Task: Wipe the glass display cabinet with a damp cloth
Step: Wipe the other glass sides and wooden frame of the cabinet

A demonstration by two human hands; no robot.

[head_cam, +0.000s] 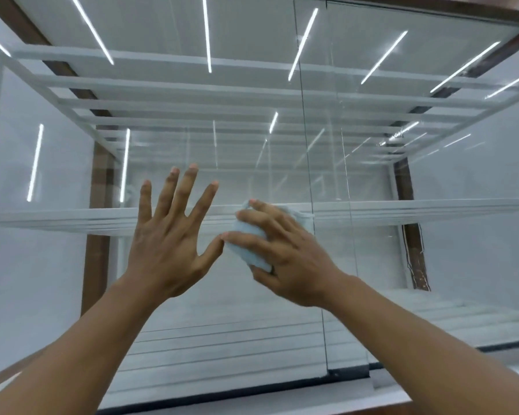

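Note:
A glass display cabinet point(192, 339) with a dark brown frame fills the view; its front is two sliding glass panes. My right hand point(285, 256) presses a bunched light blue cloth point(247, 244) against the left pane, near the pane's right edge and level with the glass shelf inside. My left hand point(168, 238) is flat on the same pane just to the left, fingers spread, its thumb touching the cloth. Most of the cloth is hidden under my right fingers.
Inside are white walls and a glass shelf point(57, 218) at mid height. The vertical edge of the left pane point(318, 265) overlaps the right pane. Ceiling light strips reflect in the glass top point(252, 40). A black bottom track point(222, 393) runs along the base.

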